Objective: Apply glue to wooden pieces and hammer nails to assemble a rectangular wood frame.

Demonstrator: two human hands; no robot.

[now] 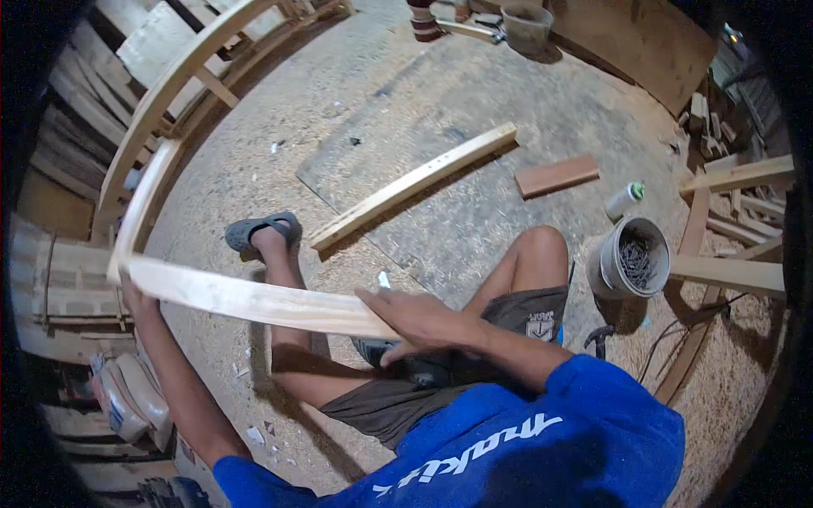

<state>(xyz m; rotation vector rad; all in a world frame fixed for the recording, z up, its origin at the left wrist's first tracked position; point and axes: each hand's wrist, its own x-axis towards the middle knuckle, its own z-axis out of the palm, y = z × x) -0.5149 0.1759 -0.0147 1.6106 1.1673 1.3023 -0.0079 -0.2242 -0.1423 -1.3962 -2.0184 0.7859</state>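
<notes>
A long pale wooden strip (246, 298) runs across my lap, from the left toward the middle. My right hand (415, 320) grips its near end, fingers wrapped over the top. My left hand (134, 295) holds the strip's far end from below, where it meets a second curved strip (140, 207) rising toward a curved wooden frame (169, 80). I sit on the sawdust floor in grey shorts and a blue shirt, with my left foot in a grey sandal (261, 230) stretched out ahead.
A loose plank (415, 184) lies on a grey sheet ahead, with a reddish board (556, 176) to its right. A bucket of nails (633, 258) and a small white bottle (625, 200) stand at right beside wooden rails (732, 273). Sacks (127, 398) sit lower left.
</notes>
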